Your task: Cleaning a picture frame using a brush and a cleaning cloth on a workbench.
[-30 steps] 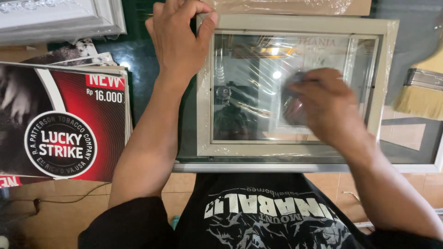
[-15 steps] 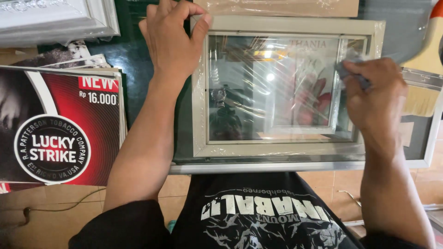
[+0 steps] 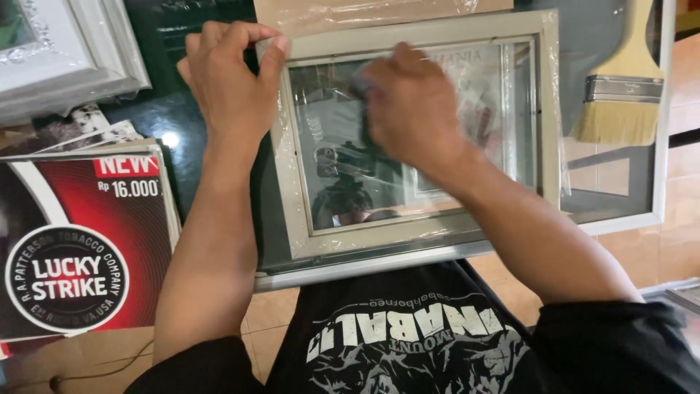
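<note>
Your left hand (image 3: 232, 86) clamps the upper-left corner of the beige picture frame (image 3: 419, 241), long axis running left-right straight ahead on the desk, while your right hand (image 3: 412, 109), nearer the centre, presses a dark cloth, barely visible, onto its glass (image 3: 343, 160)

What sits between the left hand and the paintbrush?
Head view: the beige picture frame with its glass, and the right hand pressed on that glass. The left hand grips the frame's corner; the paintbrush lies beyond the frame.

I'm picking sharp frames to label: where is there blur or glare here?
Head view: right hand is motion-blurred over the glass; left hand on the frame corner is sharp; the glass reflects the room; a bright spot glints on the dark table.
</note>
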